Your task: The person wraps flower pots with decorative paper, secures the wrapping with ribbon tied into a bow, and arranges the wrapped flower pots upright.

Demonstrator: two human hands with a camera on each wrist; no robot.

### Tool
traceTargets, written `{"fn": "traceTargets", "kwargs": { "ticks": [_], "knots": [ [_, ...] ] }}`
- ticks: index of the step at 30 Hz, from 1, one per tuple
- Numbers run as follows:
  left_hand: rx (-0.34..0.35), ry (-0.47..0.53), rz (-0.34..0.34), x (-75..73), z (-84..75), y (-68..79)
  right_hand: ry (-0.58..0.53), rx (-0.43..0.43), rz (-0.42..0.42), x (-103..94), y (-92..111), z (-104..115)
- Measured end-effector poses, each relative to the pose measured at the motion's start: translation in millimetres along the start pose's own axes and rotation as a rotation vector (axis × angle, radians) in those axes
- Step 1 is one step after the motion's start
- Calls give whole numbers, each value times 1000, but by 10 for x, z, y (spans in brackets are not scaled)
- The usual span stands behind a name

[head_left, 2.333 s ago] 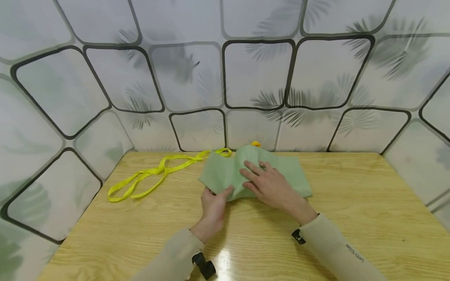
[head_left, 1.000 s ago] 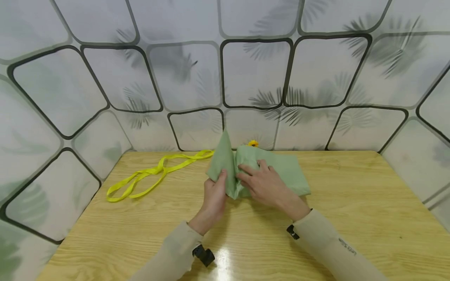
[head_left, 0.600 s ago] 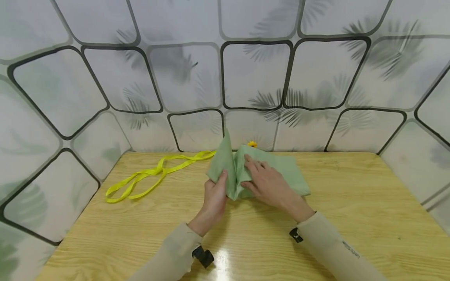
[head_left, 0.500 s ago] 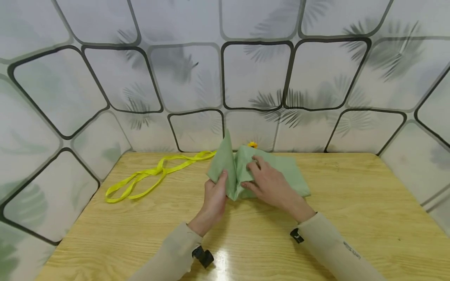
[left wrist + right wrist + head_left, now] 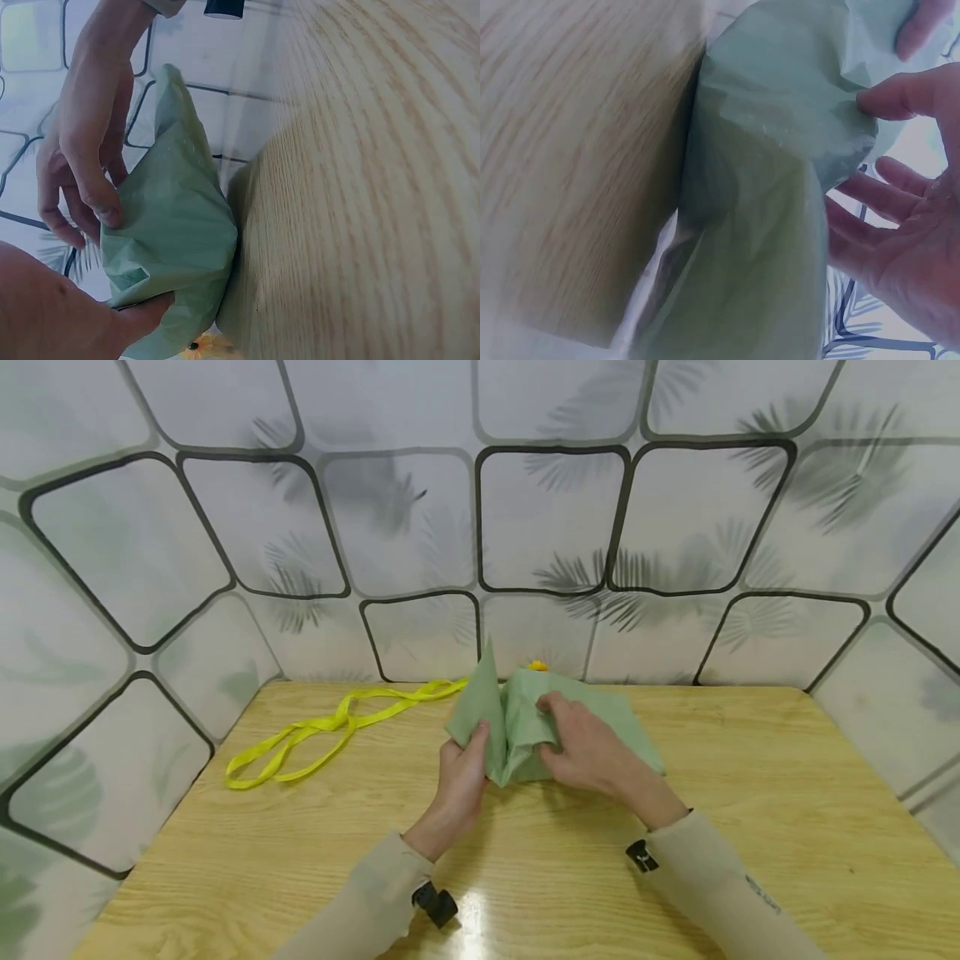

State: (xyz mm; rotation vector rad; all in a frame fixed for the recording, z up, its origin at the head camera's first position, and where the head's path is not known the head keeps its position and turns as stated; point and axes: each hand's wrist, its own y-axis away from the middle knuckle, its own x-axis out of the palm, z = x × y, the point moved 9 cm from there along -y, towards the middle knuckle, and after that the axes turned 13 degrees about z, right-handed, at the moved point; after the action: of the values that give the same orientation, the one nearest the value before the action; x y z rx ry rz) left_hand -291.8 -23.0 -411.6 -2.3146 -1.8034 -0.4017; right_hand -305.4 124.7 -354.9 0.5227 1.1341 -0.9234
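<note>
A light green wrapping sheet (image 5: 525, 718), creased and folded, lies near the back middle of the table; its left part stands up in a point. My left hand (image 5: 459, 781) grips that raised part, thumb on the near face, fingers mostly hidden behind. My right hand (image 5: 588, 747) holds a fold just right of the crease; in the right wrist view its thumb (image 5: 896, 96) presses the sheet while the other fingers reach behind. A yellow flower (image 5: 537, 666) peeks out past the sheet's far edge, and shows petals and a dark centre in the left wrist view.
A looped yellow ribbon (image 5: 322, 727) lies to the left, its far end running behind the sheet. The wooden table (image 5: 750, 827) meets a patterned cloth wall (image 5: 427, 635) at the back and sides.
Since the first frame, my left hand has lifted the sheet's left part upright. My right hand has gone from spread fingers on the sheet to holding a fold, moving slightly right.
</note>
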Motion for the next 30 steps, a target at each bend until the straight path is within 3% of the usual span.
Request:
{"fn": "traceTargets", "kwargs": {
  "ticks": [4, 12, 22, 30],
  "knots": [
    [-5, -1, -4, 2, 13, -13, 3, 50, -22, -28, 19, -49],
    [-13, -144, -36, 3, -22, -32, 8, -79, -67, -73, 45, 5],
    [-49, -300, 101, 178, -30, -21, -140, -55, -27, -65, 62, -94],
    [-49, -386, 160, 247, -25, -26, -204, -17, 0, -115, 69, -162]
  ]
}}
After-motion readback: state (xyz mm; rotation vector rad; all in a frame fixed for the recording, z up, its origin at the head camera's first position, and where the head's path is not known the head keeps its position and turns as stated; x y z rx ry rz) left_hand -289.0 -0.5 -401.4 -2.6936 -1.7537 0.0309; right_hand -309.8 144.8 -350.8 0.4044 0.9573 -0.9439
